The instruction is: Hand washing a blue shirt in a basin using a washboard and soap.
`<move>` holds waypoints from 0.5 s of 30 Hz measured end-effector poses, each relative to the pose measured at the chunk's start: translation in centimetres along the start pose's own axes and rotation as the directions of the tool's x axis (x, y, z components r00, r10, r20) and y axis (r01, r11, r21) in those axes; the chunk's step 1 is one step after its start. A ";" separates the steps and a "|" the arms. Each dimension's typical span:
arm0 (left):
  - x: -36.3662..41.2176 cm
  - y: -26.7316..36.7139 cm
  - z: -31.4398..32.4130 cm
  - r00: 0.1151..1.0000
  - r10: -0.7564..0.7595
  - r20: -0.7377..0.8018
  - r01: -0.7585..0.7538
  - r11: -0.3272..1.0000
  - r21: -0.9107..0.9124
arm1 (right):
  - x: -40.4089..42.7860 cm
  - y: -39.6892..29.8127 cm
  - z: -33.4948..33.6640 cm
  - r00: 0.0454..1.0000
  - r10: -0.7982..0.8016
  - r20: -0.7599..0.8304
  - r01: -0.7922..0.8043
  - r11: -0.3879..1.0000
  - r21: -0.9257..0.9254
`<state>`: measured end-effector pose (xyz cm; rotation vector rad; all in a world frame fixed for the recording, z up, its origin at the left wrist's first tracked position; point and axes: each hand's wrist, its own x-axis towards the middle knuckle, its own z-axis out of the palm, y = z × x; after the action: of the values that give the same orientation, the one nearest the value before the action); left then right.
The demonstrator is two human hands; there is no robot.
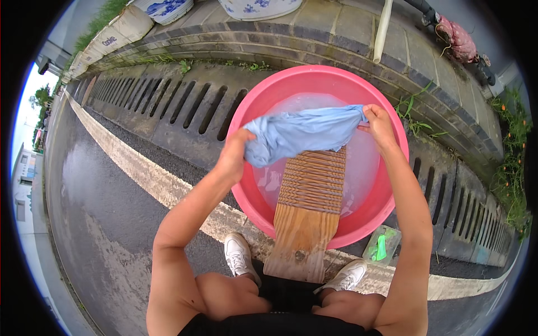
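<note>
A wet light-blue cloth point(302, 130) is stretched between my two hands above a pink plastic basin point(248, 201). My left hand point(235, 153) grips its bunched left end, near the basin's left rim. At the other end, my right hand point(378, 122) pinches a corner of the fabric. Cloudy, soapy water point(361, 168) lies in the basin. A wooden washboard point(311, 189) slopes out over the near rim, its ridged part inside the basin and its plain end with a hole toward me. The cloth hides the washboard's far end.
A clear plastic bag or wrapper with a bright green piece point(381, 248) lies right of my shoe. Slotted drain covers point(189, 101) run behind the basin along a brick ledge point(311, 35). Blue-and-white pots point(260, 8) and a white pipe point(383, 31) are on the ledge.
</note>
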<state>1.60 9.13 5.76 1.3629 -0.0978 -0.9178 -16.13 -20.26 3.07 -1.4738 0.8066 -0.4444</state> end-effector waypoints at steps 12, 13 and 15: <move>-3.1 1.7 1.6 0.864 -0.314 0.394 0.355 0.934 -0.035 | -3.1 2.7 -4.7 0.893 -0.440 0.099 0.220 0.233 -0.947; -3.3 0.5 1.8 0.814 -0.389 0.432 0.406 0.912 0.057 | -3.4 3.7 -5.6 0.895 -0.435 0.100 0.219 0.232 -0.948; -4.0 -1.9 2.7 0.754 -0.463 0.465 0.449 0.881 0.149 | -3.8 4.8 -7.0 0.991 -0.071 -0.110 -0.039 0.646 -0.763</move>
<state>-3.49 9.50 6.59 1.1659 -0.1685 -1.6818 -24.64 -22.08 -0.24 -2.2662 1.1730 -0.2009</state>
